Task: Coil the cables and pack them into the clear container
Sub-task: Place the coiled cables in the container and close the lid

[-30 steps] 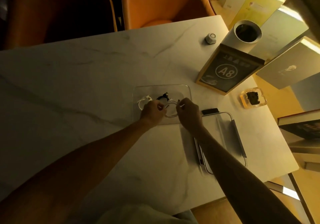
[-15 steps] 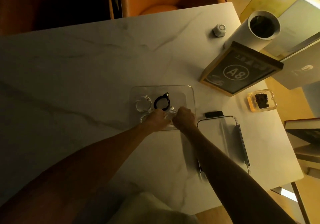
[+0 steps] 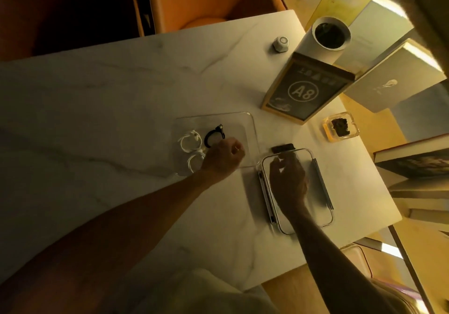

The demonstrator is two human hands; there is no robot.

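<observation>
On the pale marble worktop [image 3: 121, 100] sits the clear container [image 3: 245, 124], and the left hand [image 3: 224, 155] hangs over its near right part. That hand's grip is curled into a loose fist; whether it pinches anything cannot be told. Just left of the fist, inside the container, lie three coiled cables: a black cable [image 3: 213, 136] closest to the knuckles, a white cable [image 3: 190, 141] beyond it to the left, and a second white coil [image 3: 195, 160] nearer the wrist. The right hand [image 3: 288, 180] lies to the right of the container, on the clear lid [image 3: 323, 216] with its dark latches. Its grip is relaxed and spread, fingertips [image 3: 277, 165] toward the lid's far edge. Farther beyond that hand stand a sign marked A8 [image 3: 303, 92] and a small ashtray [image 3: 340, 129].
</observation>
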